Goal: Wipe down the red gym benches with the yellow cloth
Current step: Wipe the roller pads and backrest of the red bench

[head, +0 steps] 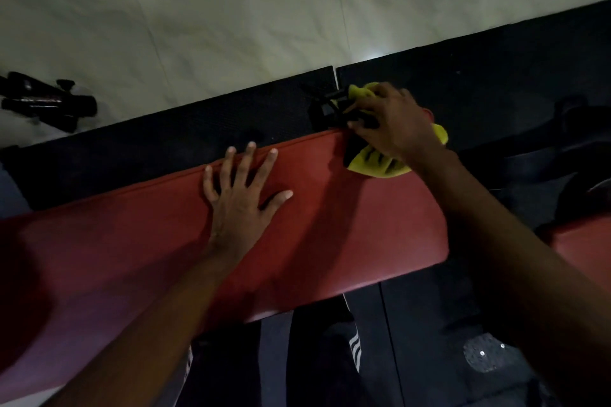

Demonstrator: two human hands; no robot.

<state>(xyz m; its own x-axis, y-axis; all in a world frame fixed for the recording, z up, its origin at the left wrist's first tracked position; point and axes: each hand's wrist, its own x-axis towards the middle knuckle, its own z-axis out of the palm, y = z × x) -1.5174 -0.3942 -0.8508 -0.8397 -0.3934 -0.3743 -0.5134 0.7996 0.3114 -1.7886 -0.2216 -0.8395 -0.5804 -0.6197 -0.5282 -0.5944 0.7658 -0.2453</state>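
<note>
My left hand (241,198) lies flat with fingers spread on the red bench (132,241), near the middle of my view, I judge to brace my weight and steady the pad while I lean across. My right hand (393,122) curls round the bunched yellow cloth (377,164) at about one o'clock, pressing it onto the bench's far corner beside the black bracket (325,106), probably to reach that awkward edge. A second red bench (585,241) shows at three o'clock, apart from the cloth.
</note>
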